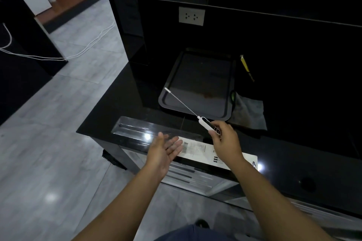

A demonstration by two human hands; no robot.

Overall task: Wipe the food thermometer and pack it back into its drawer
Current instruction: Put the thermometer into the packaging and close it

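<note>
Presently right hand (225, 141) fingers pinching thermometer (208, 124) by rigid plastic handle above tabletop (109, 103); left hand (164, 148) hovering open, empty. Thin probe looking light, bendable (grip handle only).

Looked like a home kitchen: glossy black counter (121, 107), a dark baking tray (197, 84) sitting on it, a wall socket (192, 16) on the black backsplash, grey tiled floor (58, 143) alongside.

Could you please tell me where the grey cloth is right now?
The crumpled grey cloth lies on the black countertop, right of centre in the head view, against the dark rectangular tray's right edge.
</note>
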